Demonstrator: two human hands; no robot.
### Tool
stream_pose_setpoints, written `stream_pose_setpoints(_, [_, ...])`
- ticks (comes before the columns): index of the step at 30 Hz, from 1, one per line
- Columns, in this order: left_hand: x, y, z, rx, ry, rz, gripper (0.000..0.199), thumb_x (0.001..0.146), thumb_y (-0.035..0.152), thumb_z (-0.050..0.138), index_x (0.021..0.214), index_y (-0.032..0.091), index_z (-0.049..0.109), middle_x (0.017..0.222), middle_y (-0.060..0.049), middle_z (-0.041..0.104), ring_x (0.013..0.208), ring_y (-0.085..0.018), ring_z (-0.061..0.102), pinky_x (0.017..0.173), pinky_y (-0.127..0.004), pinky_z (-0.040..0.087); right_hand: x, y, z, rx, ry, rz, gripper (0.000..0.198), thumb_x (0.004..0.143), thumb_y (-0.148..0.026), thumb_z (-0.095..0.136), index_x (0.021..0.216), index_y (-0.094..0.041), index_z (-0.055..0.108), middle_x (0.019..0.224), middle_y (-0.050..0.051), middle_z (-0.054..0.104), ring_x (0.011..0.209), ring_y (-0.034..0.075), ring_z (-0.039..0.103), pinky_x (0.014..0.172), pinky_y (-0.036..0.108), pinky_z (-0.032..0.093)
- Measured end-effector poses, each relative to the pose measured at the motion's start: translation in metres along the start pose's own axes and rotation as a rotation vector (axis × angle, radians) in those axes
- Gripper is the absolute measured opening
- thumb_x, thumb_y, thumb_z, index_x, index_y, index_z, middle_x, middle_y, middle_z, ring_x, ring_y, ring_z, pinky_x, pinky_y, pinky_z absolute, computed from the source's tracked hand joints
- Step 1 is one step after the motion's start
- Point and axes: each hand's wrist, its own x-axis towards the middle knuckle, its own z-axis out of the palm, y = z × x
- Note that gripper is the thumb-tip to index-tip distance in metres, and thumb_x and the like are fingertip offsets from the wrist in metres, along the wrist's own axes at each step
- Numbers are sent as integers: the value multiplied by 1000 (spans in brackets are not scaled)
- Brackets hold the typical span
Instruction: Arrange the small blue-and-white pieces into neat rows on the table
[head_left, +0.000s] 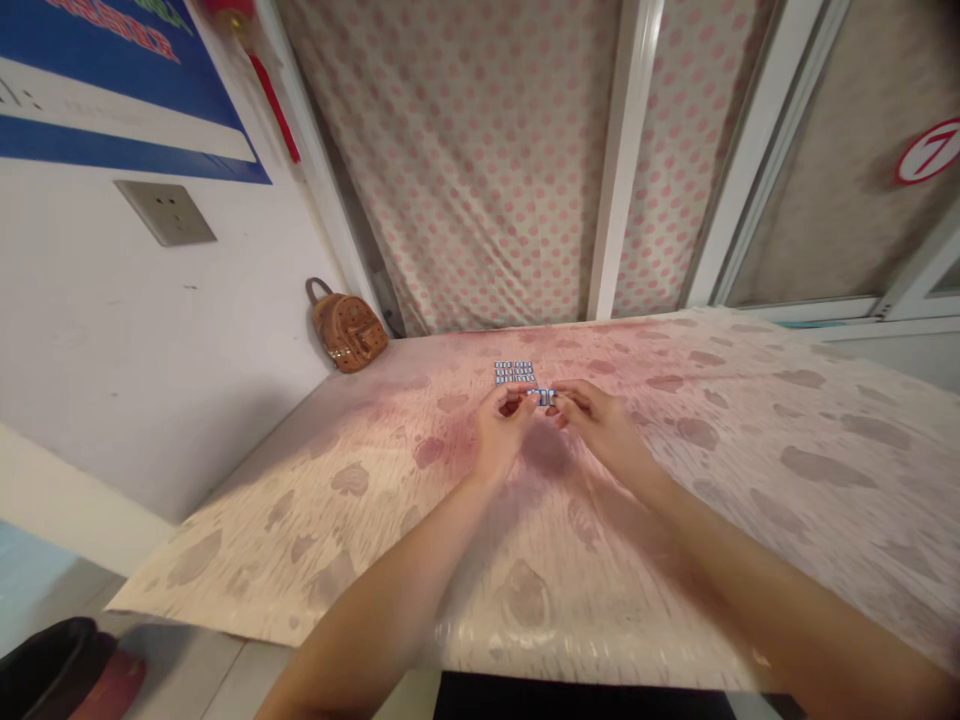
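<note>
Between the fingertips of both hands is a small blue-and-white piece (543,398), held just above the table; its exact kind is too small to tell. My left hand (501,418) pinches its left end with thumb and fingers. My right hand (591,412) pinches the right end. Just beyond my left fingers, a block of several small blue-and-white pieces (514,372) lies in neat rows on the table. My left fingers partly cover the near edge of that block.
A patterned cloth (525,590) covers the table. At its far left corner, a small brown backpack-shaped bag (349,330) leans by the wall. A dotted curtain (480,180) and white frames (628,160) stand behind. A dark bin-like object (56,665) is on the floor at lower left.
</note>
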Motion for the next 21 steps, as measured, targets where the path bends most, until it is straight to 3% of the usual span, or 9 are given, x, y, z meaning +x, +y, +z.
stream_pose_setpoints(3, [0,0,-1,38,-18,27,17,84,25,66,97,17,73,94,-8,74,86,-17,67,81,-29,49,4,5,-2,210,-72,99,32,89,-44,53,94,-16,68,82,8,73,69,18,68,71,35,56])
stream_pose_setpoints(6, [0,-1,-2,72,-27,51,19,85,26,65,100,18,75,99,-9,75,89,-19,68,84,-31,51,4,5,-4,296,-118,130,34,85,-49,59,92,-17,70,85,9,74,75,20,70,75,37,57])
stream_pose_setpoints(15, [-1,-6,-3,229,-26,128,24,85,26,66,107,22,76,100,-8,73,85,-17,68,77,-29,52,2,3,-2,283,-96,140,34,84,-48,61,93,-17,71,85,9,75,68,20,70,75,39,57])
stream_pose_setpoints(21, [0,-6,-1,213,-9,98,22,84,24,67,104,21,76,99,-9,74,84,-18,68,78,-30,53,1,1,0,268,-108,125,33,84,-47,61,88,-16,70,86,9,75,66,18,69,73,36,56])
